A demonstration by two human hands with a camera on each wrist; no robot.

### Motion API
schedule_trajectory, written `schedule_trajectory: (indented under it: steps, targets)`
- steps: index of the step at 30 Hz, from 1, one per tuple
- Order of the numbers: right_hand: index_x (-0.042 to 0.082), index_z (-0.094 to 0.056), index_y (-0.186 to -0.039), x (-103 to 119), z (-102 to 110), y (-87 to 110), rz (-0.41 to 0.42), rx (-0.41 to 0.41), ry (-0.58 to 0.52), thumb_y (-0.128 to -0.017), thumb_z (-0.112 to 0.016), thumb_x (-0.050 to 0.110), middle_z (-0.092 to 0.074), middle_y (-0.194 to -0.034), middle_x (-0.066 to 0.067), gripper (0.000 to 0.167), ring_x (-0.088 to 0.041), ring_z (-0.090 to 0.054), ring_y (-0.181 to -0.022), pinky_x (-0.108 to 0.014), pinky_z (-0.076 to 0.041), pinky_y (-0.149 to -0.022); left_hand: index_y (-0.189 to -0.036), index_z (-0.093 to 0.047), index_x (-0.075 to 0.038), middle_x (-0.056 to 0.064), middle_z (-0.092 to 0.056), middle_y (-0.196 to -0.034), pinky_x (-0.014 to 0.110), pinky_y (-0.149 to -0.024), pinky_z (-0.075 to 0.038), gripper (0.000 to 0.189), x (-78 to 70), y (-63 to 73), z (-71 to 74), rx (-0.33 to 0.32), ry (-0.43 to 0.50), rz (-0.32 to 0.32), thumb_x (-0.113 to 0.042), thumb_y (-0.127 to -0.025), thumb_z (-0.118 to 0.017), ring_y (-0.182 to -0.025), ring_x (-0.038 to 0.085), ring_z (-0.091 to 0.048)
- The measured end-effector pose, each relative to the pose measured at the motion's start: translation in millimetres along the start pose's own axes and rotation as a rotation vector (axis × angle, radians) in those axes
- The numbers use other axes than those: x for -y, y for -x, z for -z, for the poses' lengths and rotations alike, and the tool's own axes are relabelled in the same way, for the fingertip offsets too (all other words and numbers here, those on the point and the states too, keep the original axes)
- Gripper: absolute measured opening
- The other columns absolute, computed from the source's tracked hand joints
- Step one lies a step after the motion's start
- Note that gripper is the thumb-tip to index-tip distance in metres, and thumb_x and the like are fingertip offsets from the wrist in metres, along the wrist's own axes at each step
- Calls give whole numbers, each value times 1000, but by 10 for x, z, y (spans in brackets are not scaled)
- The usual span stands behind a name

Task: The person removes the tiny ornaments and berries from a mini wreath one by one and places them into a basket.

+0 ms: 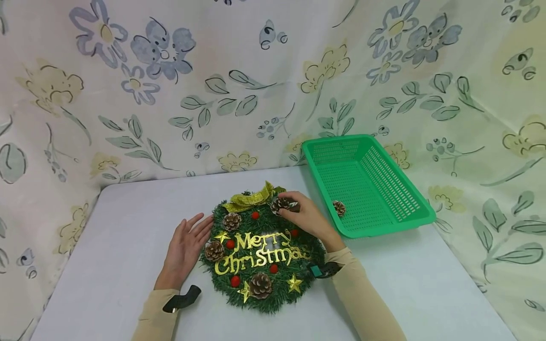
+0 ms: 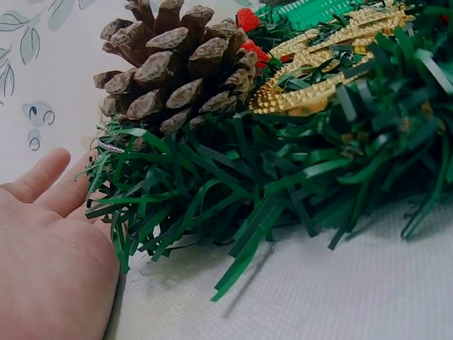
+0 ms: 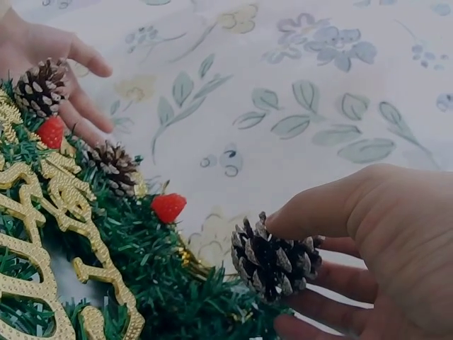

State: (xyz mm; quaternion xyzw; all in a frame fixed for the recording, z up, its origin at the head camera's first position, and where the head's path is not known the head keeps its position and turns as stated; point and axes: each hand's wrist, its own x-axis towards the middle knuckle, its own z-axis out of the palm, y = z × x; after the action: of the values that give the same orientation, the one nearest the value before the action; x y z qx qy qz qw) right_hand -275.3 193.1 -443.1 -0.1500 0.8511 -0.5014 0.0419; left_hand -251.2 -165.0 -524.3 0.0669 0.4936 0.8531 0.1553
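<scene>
Left hand is wide open, palm up, gripping nothing, right beside the left edge of the Christmas wreath; some of its fingers disappear behind the tinsel in the left wrist view. Right hand has a pine cone between thumb and fingers, at the wreath's upper right by the gold bow. Fingers hide part of it, so can't tell if it's touching the greenery. Green basket sits farther right.

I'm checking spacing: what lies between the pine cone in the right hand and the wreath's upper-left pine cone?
On the wreath, a red berry and green tinsel lie between them, as the head and right wrist views show.
</scene>
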Motion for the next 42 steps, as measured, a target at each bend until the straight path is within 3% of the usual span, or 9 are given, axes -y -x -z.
schedule_trajectory:
  steps: [9, 17, 26, 33, 42]
  targets:
    - [4, -55, -143, 47, 29, 15, 35, 1, 10, -98, -67, 14, -56, -142, -17, 47, -36, -62, -116, -46, -56, -94, -164, -2, -5, 19, -12, -170, 20, -114, -42, 68, 12, 12, 35, 3, -8, -6, -47, -112, -15, -158, 24, -19]
    - [5, -56, -142, 108, 70, 29, 37, 6, -3, -98, -68, 14, -57, -141, -15, 47, -35, -65, -112, -47, -56, -93, -163, -1, -5, 21, -9, -170, 20, -115, -42, 70, 11, 12, 39, 6, 1, -3, -50, -111, -16, -159, 29, -12]
    - [5, -56, -142, 169, 157, 57, 60, 28, 55, -97, -68, 14, -60, -137, -15, 47, -33, -66, -109, -49, -56, -92, -164, -1, -6, 22, -6, -170, 21, -115, -42, 70, 8, 12, 41, 3, 15, 0, -49, -111, -16, -158, 31, -9]
    - [4, -55, -142, 186, 180, 72, 68, 58, 60, -97, -69, 14, -59, -139, -15, 48, -34, -65, -111, -51, -54, -97, -164, 0, -6, 23, -5, -170, 21, -114, -42, 68, 3, 14, 36, 1, 13, -2, -47, -112, -13, -158, 33, -7]
    - [4, -55, -143, 183, 217, 100, 65, 72, 70, -99, -68, 18, -59, -140, -15, 48, -34, -65, -112, -51, -55, -95, -164, -1, -6, 17, -14, -171, 20, -114, -42, 72, 6, -11, 23, -1, -3, 2, -51, -111, -20, -157, 21, -23]
